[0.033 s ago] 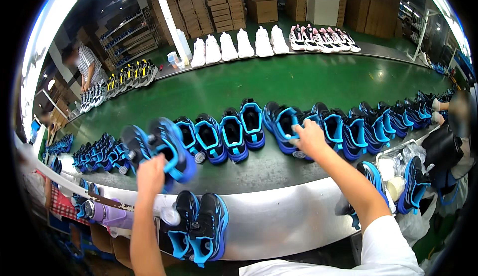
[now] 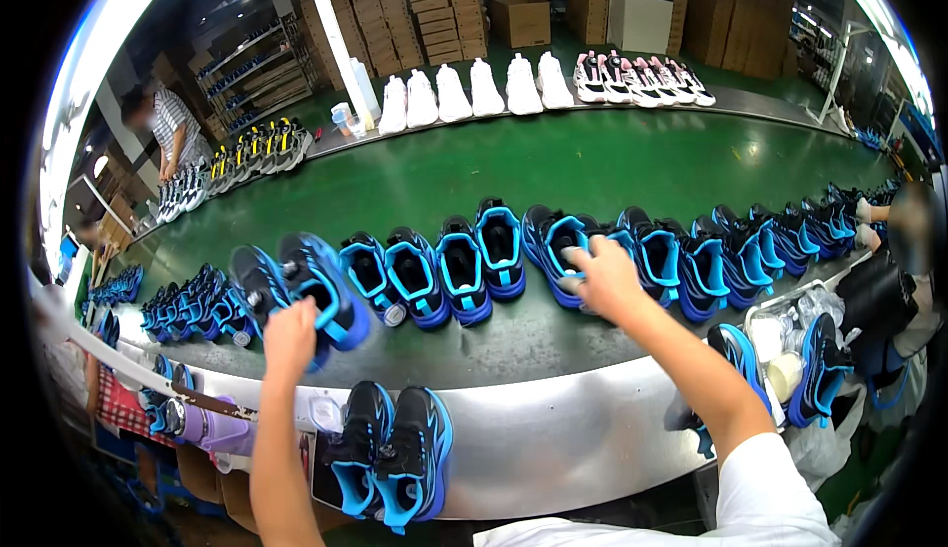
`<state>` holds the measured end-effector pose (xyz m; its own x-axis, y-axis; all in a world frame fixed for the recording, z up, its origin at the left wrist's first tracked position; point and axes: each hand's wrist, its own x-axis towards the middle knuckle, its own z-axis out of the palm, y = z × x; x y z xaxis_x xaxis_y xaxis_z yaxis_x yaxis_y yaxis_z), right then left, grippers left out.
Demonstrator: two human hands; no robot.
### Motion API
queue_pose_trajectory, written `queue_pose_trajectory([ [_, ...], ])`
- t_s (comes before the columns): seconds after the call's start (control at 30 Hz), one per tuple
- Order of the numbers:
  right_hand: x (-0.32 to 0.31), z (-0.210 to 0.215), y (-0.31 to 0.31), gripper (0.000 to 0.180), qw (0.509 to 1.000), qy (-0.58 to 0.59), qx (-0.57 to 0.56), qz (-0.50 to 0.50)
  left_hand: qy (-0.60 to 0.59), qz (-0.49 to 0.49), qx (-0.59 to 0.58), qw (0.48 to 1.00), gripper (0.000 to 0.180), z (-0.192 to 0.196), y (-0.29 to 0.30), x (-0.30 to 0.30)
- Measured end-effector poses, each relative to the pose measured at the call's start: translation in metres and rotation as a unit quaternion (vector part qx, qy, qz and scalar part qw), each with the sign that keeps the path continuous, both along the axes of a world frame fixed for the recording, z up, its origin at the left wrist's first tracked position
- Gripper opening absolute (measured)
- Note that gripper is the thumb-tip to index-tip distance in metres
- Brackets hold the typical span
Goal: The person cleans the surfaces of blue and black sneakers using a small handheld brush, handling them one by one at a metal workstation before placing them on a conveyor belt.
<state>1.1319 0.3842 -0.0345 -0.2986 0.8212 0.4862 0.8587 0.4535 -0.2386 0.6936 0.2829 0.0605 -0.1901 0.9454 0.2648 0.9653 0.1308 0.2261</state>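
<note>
My left hand (image 2: 290,340) is closed on the heel side of a pair of black and blue sneakers (image 2: 331,295), which it holds at the near edge of the green belt, left of the row. My right hand (image 2: 607,275) reaches over another black sneaker with a light blue collar (image 2: 567,233). Its fingers are spread at that shoe's opening; whether they touch it I cannot tell. Between my hands stand several matching sneakers (image 2: 460,271), heels toward me. Closer in, another pair (image 2: 415,453) rests on the metal ledge (image 2: 553,438), beside a small clear round piece (image 2: 326,413).
More blue sneakers (image 2: 706,271) line the green belt (image 2: 425,172) on both sides. White shoes (image 2: 487,88) and pink-trimmed ones (image 2: 642,83) stand on the far ledge. A tray of clear pieces (image 2: 787,335) lies right, a purple bottle (image 2: 212,427) left. Another person (image 2: 178,127) stands far left.
My left hand has moved slightly left with the pair of sneakers. My right hand's fingers have spread and shifted a little left over the shoe opening.
</note>
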Motion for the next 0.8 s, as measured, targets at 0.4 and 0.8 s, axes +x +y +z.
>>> queue_pose_trajectory([
  [0.4,-0.285,-0.029,0.019,0.063,0.972,0.032,-0.121,0.199,-0.035,-0.070,-0.093,0.993,0.020,-0.061,0.055,-0.060],
  [0.8,-0.101,0.056,-0.085,0.027,0.901,0.182,-0.256,0.297,-0.553,-0.126,-0.057,0.822,0.053,-0.026,-0.132,0.128],
])
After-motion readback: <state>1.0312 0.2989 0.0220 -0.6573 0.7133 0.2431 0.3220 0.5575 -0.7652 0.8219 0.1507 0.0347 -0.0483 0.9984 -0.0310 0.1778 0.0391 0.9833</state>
